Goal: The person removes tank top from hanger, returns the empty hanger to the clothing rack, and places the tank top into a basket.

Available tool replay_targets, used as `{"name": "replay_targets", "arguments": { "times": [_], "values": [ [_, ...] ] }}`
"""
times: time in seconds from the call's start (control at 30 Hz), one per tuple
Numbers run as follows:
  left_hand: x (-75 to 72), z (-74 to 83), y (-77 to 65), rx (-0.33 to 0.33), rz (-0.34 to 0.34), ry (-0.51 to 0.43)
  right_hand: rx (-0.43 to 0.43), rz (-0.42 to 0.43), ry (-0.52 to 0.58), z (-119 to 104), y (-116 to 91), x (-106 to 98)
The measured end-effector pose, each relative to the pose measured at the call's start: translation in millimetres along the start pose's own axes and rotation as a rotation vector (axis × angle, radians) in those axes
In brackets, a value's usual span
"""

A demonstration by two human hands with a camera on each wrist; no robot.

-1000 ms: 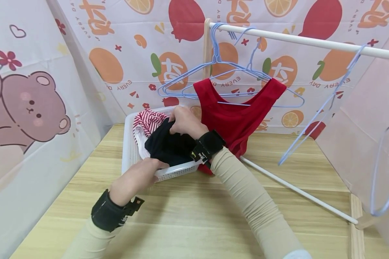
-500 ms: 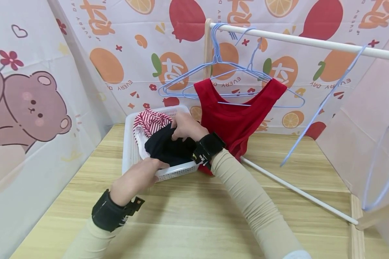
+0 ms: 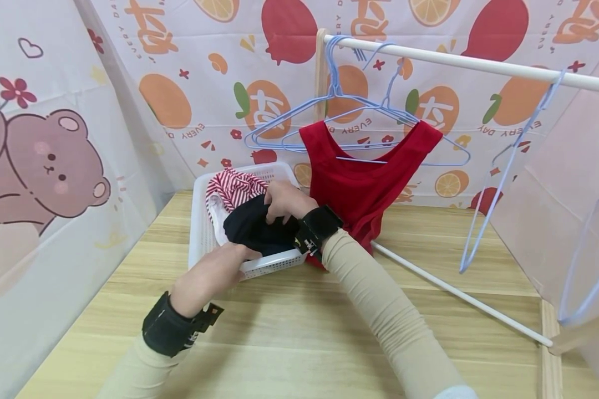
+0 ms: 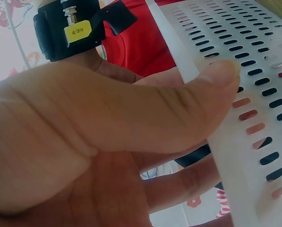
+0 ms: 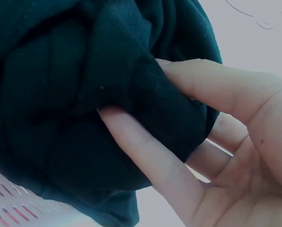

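A white perforated plastic basket (image 3: 274, 259) holds a black garment (image 3: 249, 224), a red-and-white striped garment (image 3: 234, 187) and white cloth (image 3: 218, 219). My left hand (image 3: 207, 277) grips the basket's near rim; in the left wrist view the thumb (image 4: 178, 113) lies on the outside of the basket wall (image 4: 247, 156), with fingers behind it. Inside the basket, my right hand (image 3: 287, 200) reaches down onto the black garment. The right wrist view has its folds (image 5: 60, 142) between thumb and fingers, some fingertips hidden in the cloth.
Right of the basket, a red sleeveless top (image 3: 364, 177) hangs on a blue hanger from a white rail (image 3: 444, 58). More blue hangers (image 3: 289, 147) share the rail, one (image 3: 499, 183) farther right. A white lower bar (image 3: 459, 293) crosses the wooden table (image 3: 299, 338) behind the right forearm.
My right hand has lowered a little within the basket, and the black garment's raised fold has flattened. The left hand keeps its place on the rim. The hanger at right swings.
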State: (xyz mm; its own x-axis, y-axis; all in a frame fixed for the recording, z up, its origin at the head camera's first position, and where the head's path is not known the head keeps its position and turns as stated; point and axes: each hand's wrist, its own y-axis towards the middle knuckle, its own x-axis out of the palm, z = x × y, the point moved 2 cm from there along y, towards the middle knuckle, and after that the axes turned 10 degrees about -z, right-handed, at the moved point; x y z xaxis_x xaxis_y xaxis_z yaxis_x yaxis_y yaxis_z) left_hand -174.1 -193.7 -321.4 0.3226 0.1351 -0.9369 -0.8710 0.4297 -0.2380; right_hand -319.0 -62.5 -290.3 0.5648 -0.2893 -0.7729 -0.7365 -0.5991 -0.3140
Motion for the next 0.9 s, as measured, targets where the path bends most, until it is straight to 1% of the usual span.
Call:
{"name": "replay_targets", "arguments": {
  "times": [0.33,0.43,0.57,0.7,0.9],
  "values": [
    [-0.3,1.2,-0.8,0.021,0.04,0.046,0.055,-0.065,-0.035,0,5,9],
    [-0.2,1.3,-1.2,0.022,0.045,0.051,0.085,-0.087,-0.036,1,7,11],
    [0.2,1.3,-1.2,0.014,0.04,0.046,0.104,-0.082,-0.05,1,8,13],
    [0.0,1.6,-1.0,0.004,0.035,0.032,0.092,-0.06,-0.077,1,8,14],
    [-0.8,2.0,-2.0,0.016,0.04,0.042,0.091,-0.05,-0.086,1,9,16]
  ]
}}
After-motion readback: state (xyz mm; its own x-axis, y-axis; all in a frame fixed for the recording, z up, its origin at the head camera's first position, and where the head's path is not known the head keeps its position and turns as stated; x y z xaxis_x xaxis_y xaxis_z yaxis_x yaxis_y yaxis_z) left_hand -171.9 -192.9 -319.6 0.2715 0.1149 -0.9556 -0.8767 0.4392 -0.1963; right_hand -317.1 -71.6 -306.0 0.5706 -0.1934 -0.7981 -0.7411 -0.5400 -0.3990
